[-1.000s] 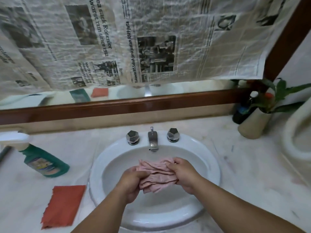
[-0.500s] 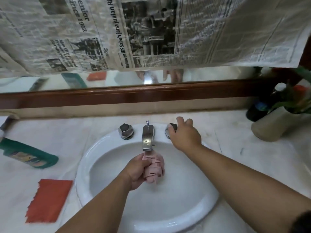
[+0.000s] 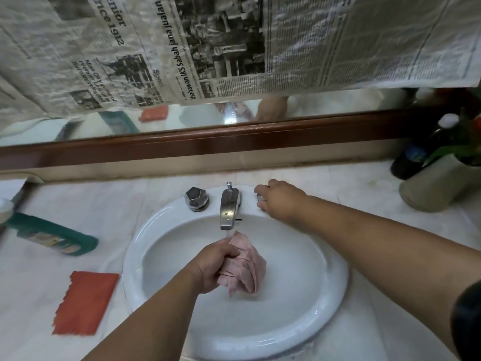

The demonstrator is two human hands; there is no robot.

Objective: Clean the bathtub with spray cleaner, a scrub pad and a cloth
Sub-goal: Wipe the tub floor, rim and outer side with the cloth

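While under chrome spout [image 3: 229,209], crumpled pink cloth [image 3: 247,267] in clamped left fingers [image 3: 229,252]; right fingers [image 3: 260,190] around knob [image 3: 258,197].

Left hand [image 3: 213,264] curled, right hand [image 3: 281,201] outstretched.

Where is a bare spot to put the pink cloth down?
Bare counter lies between the sink rim and the plant pot, behind the right arm. The left side is crowded: spray bottle and orange scrub pad.
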